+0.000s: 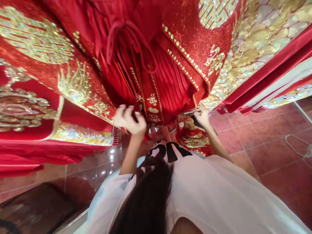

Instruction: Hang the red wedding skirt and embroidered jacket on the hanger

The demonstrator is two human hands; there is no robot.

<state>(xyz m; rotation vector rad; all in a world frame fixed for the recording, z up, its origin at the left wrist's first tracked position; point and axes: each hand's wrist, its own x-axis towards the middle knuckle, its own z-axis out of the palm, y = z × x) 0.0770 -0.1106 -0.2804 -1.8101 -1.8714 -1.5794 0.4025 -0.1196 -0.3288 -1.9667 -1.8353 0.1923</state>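
A red embroidered robe (185, 39) hangs before me with its front panels parted, showing beaded edges and gold motifs. Between the panels are a red pleated skirt (173, 87) and a tied red cord (136, 40). My left hand (131, 122) is at the lower edge of the left panel, its fingers bent but apart, slightly blurred; nothing shows in them. At the bottom corner of the right panel, my right hand (201, 115), with a ring on it, has its fingers closed on the robe's edge. The fingertips there are partly hidden.
More red garments hang on both sides, one with jewelled ornament (21, 109) at left, another with gold scale-like sequins (258, 42) at right. Red and gold embroidered cloth (192, 136) lies low beneath my right hand. A white cord (298, 143) rests on the tiled floor (273, 152).
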